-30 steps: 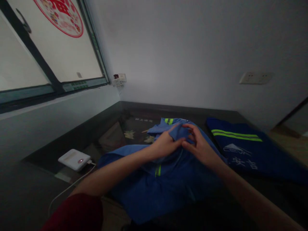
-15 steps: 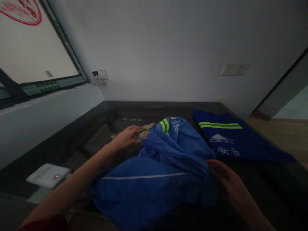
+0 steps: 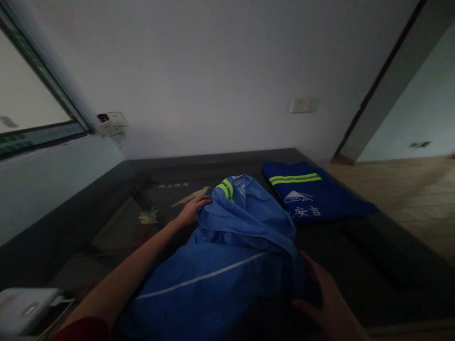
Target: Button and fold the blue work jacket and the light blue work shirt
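A crumpled blue work jacket (image 3: 227, 265) with white piping, a yellow-and-grey reflective band and white lettering lies bunched on the dark tabletop in front of me. At its upper left edge, beside the reflective band, my left hand (image 3: 194, 210) has its fingers closed on the cloth; the thumb is hidden. My right hand (image 3: 322, 291) is next to the jacket's right side, thumb and fingers apart, holding nothing. Shadow makes it hard to see whether its fingertips touch the fabric.
A folded dark blue garment (image 3: 305, 189) with a reflective stripe and white print lies at the right on the table (image 3: 355, 255). At the lower left is a white device (image 3: 26, 308) with a cable. Wall sockets (image 3: 304, 105) and a window (image 3: 31, 109) are beyond.
My view has turned to the right. My left hand has come rightward onto the jacket's edge. My right hand has let go of the cloth at the right and spread its fingers.
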Demonstrator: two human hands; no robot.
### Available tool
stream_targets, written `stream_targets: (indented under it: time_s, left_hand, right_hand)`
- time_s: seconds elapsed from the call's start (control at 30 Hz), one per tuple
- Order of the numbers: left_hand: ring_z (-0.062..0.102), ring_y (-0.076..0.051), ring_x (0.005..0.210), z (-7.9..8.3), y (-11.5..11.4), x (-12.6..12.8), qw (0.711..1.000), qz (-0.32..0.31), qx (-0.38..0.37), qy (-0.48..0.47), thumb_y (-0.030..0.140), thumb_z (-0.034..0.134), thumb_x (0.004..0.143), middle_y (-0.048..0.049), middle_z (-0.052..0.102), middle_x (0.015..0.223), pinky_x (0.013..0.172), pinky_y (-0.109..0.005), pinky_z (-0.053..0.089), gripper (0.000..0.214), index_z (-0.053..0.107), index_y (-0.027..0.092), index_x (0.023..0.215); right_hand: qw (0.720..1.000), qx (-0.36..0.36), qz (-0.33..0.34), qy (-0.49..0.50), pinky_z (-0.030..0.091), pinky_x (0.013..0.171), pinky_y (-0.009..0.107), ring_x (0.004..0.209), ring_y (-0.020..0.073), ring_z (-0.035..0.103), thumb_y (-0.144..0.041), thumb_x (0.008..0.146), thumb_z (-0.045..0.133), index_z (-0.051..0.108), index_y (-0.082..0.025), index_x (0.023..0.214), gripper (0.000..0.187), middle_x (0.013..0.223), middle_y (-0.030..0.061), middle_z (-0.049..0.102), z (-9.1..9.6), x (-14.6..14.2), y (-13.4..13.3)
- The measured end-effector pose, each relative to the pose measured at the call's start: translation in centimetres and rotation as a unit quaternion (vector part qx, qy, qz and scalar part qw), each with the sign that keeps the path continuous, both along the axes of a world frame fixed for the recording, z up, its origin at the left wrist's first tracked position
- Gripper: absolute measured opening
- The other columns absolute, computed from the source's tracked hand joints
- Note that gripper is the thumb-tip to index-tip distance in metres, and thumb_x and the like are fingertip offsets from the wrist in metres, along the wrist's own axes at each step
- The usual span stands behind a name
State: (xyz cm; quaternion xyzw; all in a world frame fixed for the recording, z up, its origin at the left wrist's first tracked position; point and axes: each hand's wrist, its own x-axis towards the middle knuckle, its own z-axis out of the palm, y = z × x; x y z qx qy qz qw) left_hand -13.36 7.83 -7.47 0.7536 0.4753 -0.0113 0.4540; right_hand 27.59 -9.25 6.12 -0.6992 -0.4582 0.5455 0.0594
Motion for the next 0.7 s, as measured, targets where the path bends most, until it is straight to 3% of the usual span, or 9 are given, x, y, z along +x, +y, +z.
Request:
stream_targets:
  time_s: [0.1, 0.2, 0.3, 0.4, 0.5, 0.57, 0.7]
  left_hand:
    - [0.053, -0.027, 0.115, -0.3, -0.3, -0.5, 0.999, -0.020, -0.023, 0.030, 0.027, 0.056, 0.080, -0.0139, 0.057, 0.125, 0.100, -0.040, 0.041, 0.040, 0.057, 0.017, 0.119]
    - [0.057, -0.026, 0.108, -0.4, -0.5, -0.5, 0.998, -0.006, -0.047, 0.047, 0.025, 0.056, 0.078, -0.0121, 0.062, 0.116, 0.097, -0.039, 0.043, 0.034, 0.062, 0.018, 0.110]
    - [0.060, -0.026, 0.103, -0.1, 0.4, -0.6, 0.997, 0.024, -0.052, 0.054, 0.023, 0.052, 0.077, -0.0103, 0.067, 0.108, 0.092, -0.037, 0.046, 0.030, 0.065, 0.018, 0.104]
    - [0.063, -0.024, 0.096, 1.1, 3.4, -1.1, 0.995, 0.073, -0.037, 0.051, 0.024, 0.042, 0.080, -0.0099, 0.069, 0.101, 0.087, -0.035, 0.048, 0.034, 0.063, 0.014, 0.105]
    - [0.061, -0.024, 0.096, 4.0, 8.8, -1.3, 0.988, 0.154, 0.004, 0.003, 0.027, 0.043, 0.078, -0.0099, 0.069, 0.099, 0.092, -0.036, 0.046, 0.034, 0.063, 0.010, 0.099]
    - [0.061, -0.023, 0.092, 6.8, 13.1, -0.9, 0.979, 0.198, 0.025, -0.035, 0.028, 0.046, 0.077, -0.0078, 0.069, 0.091, 0.091, -0.036, 0.045, 0.028, 0.063, 0.010, 0.090]
    - [0.059, -0.016, 0.078, 14.5, 21.6, 1.0, 0.951, 0.282, 0.075, -0.103, 0.021, 0.048, 0.077, -0.0018, 0.062, 0.076, 0.083, -0.033, 0.047, 0.017, 0.056, 0.011, 0.087]
  right_hand:
    - [0.993, 0.052, 0.036, -0.100, 0.042, 0.095, 0.055, 0.115, 0.0357, 0.051, -0.047, 0.067, 0.070, 0.049, -0.020, 0.124, 0.067, 0.124, 0.0146, 0.056, -0.4, -1.2, -1.7]
    - [0.988, 0.076, 0.030, -0.132, 0.043, 0.091, 0.053, 0.109, 0.0340, 0.054, -0.043, 0.076, 0.061, 0.058, -0.019, 0.109, 0.041, 0.114, 0.0134, 0.061, -1.1, -2.3, -1.2]
    - [0.994, 0.057, -0.045, -0.083, 0.045, 0.087, 0.048, 0.096, 0.0300, 0.059, -0.040, 0.080, 0.051, 0.063, -0.019, 0.091, 0.027, 0.099, 0.0121, 0.065, -1.7, -1.9, 0.8]
    - [0.985, -0.018, -0.162, 0.048, 0.049, 0.071, 0.037, 0.074, 0.0231, 0.061, -0.040, 0.077, 0.053, 0.062, -0.020, 0.080, 0.022, 0.078, 0.0057, 0.065, -1.4, -0.3, 4.0]
    - [0.929, -0.073, -0.306, 0.193, 0.047, 0.055, 0.029, 0.061, 0.0179, 0.059, -0.039, 0.073, 0.061, 0.058, -0.021, 0.078, 0.019, 0.066, 0.0002, 0.060, -0.7, 0.9, 9.2]
    - [0.892, -0.047, -0.379, 0.241, 0.049, 0.055, 0.028, 0.061, 0.0168, 0.060, -0.035, 0.071, 0.066, 0.057, -0.022, 0.080, 0.018, 0.066, -0.0009, 0.061, -0.3, 1.2, 13.9]
    - [0.880, 0.065, -0.407, 0.235, 0.051, 0.061, 0.027, 0.064, 0.0138, 0.060, -0.028, 0.080, 0.062, 0.056, -0.021, 0.081, 0.010, 0.067, -0.0026, 0.062, 1.2, 1.9, 25.1]
